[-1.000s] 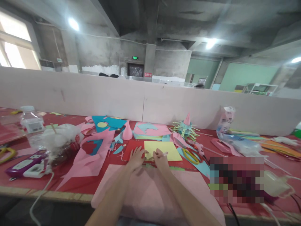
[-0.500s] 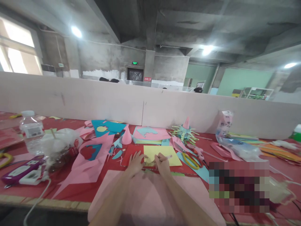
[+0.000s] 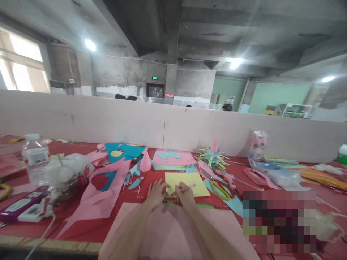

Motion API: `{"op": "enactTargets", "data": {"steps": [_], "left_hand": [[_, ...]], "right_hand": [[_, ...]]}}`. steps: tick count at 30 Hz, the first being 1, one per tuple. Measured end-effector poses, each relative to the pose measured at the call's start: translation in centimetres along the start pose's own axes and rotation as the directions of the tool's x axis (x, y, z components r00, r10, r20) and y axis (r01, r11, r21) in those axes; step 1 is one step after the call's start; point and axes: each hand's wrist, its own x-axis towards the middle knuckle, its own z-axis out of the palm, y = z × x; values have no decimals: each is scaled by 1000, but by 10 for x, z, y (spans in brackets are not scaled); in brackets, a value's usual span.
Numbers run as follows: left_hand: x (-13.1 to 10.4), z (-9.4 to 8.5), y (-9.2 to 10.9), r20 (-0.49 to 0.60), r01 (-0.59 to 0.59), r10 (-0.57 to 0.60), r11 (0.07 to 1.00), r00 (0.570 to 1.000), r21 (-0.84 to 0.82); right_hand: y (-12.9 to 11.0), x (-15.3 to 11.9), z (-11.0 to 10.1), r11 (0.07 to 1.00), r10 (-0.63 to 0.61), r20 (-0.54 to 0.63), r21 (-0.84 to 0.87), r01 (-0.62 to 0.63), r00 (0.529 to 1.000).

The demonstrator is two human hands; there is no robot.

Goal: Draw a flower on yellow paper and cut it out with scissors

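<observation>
A yellow sheet of paper (image 3: 202,186) lies on a red sheet (image 3: 148,179) in front of me. My left hand (image 3: 156,191) rests with spread fingers on the red sheet, its thumb at the yellow sheet's left edge. My right hand (image 3: 184,191) is closed round a whitish pen (image 3: 192,186) over the yellow sheet; the pen's tip is too small to make out. Nearer to me, a large pink sheet (image 3: 173,231) lies below my forearms.
Yellow-handled scissors (image 3: 220,190) lie right of the yellow sheet. Beyond stand a pink cone (image 3: 145,161) and a fringed paper piece (image 3: 213,157). Pink scraps (image 3: 94,200), a bottle (image 3: 36,153) and a purple tool (image 3: 25,204) are at left.
The view has tilted slightly, so the table sits lower in the picture. My right hand has shifted slightly left over the yellow sheet, still with the pen. My left hand stays in place.
</observation>
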Motion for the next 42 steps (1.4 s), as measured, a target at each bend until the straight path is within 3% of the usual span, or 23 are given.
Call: {"op": "enactTargets", "data": {"steps": [4, 11, 20, 23, 32, 42], "left_hand": [[1, 1, -1, -5, -8, 8, 1000, 1000, -6], [0, 1, -1, -4, -1, 1, 1000, 1000, -14], [-3, -4, 4, 15, 12, -12, 1000, 1000, -18], [-3, -4, 4, 27, 14, -14, 1000, 1000, -13], [3, 3, -3, 10, -8, 8, 1000, 1000, -15], [-1, -4, 6, 19, 11, -11, 1000, 1000, 6]], "right_hand": [[-1, 0, 0, 999, 5, -1, -54, -5, 1000], [2, 3, 2, 990, -59, -126, -137, 41, 990], [5, 5, 1, 985, -58, -143, -172, 33, 988], [8, 9, -1, 985, -13, -99, -172, -5, 995], [4, 4, -9, 1000, 11, -12, -1, -11, 1000], [-2, 4, -13, 963, 53, 23, 263, -57, 998]]}}
